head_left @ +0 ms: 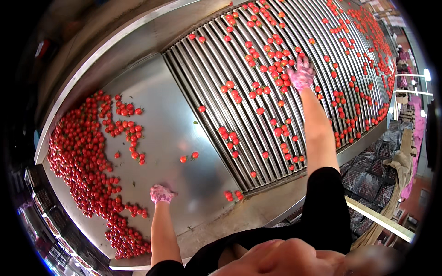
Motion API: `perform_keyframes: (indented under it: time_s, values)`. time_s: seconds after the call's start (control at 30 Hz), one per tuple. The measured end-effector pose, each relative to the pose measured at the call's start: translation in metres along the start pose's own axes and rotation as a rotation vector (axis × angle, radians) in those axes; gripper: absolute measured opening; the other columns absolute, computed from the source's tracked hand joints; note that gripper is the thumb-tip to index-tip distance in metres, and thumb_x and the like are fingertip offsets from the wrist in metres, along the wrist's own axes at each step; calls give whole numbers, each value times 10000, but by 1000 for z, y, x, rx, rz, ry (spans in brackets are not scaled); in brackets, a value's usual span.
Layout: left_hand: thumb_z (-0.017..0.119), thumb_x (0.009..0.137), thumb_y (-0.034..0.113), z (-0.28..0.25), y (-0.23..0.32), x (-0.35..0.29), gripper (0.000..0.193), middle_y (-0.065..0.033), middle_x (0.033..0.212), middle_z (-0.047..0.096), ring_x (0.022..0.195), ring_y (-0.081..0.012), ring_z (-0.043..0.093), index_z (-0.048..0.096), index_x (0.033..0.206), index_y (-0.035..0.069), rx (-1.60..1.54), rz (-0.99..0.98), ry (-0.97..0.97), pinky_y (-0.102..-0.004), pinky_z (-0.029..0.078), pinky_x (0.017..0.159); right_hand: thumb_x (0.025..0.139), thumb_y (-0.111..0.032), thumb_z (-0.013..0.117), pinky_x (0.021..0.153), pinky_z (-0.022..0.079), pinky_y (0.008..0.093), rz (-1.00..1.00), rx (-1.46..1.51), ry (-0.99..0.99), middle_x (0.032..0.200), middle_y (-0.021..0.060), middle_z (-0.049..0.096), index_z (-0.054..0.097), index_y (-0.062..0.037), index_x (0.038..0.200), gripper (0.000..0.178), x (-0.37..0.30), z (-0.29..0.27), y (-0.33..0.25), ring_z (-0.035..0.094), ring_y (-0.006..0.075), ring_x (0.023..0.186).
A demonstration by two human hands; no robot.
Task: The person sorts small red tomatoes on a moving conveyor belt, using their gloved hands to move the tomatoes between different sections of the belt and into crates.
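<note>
My left hand (pixel 162 194), in a pink patterned glove, is low over a smooth metal tray (pixel 175 119). Its fingers point away, partly foreshortened, with the thumb held apart, and nothing shows in it. A large heap of small red tomatoes (pixel 87 156) covers the tray's left side. My right hand (pixel 302 73), in a matching glove, lies open with fingers spread over the metal roller conveyor (pixel 216 92). It touches or nearly touches a cluster of tomatoes (pixel 278 69) just left of it. Some tomatoes have green stems.
More tomatoes (pixel 368 27) crowd the conveyor's far right end. A raised metal rim (pixel 92 60) borders the tray. Two loose tomatoes (pixel 189 157) lie mid-tray, and a few (pixel 233 196) sit by its near right corner. Dark packed containers (pixel 373 175) stand beyond the conveyor's right edge.
</note>
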State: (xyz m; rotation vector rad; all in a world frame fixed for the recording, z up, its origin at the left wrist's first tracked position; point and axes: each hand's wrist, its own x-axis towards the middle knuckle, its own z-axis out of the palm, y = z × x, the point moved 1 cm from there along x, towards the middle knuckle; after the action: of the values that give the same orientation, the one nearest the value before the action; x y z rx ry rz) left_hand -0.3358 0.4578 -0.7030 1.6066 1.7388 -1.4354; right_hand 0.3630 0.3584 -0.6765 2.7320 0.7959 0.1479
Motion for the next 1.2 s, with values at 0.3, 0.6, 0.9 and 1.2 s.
perform_keyframes:
  time_s: [0.3,0.6,0.9,1.2]
  values:
    - [870,589,596,0,2,7,1235,-235,1394,444,1258,-328,522,296,1440,-91,145,-8,-32,-402,494,1018,947,-553,415,1159,139,664,-475,-26,14,1616,102,211,362,-159,1511,691,-149,13,-200,166,452,1457]
    - [850,591,617,5,-8,13,1167,-237,1336,495,1217,-318,555,382,1383,-100,39,-38,-3,-404,512,984,933,-322,558,1160,251,551,-1267,425,-160,1430,71,488,543,-161,1340,438,-311,18,-184,433,260,1340]
    - [853,588,602,0,7,1,1165,-236,1332,503,1211,-322,553,384,1393,-97,102,61,55,-399,507,987,926,-507,507,1194,118,587,-198,146,240,1518,88,360,523,-148,1383,581,-92,34,-59,251,386,1434]
    - [872,609,512,3,6,8,1133,-225,1431,434,1274,-331,517,348,1410,-94,19,-43,33,-391,488,1023,864,-339,629,1154,182,643,-393,345,-86,1496,66,399,469,-139,1417,610,-292,37,-147,273,403,1417]
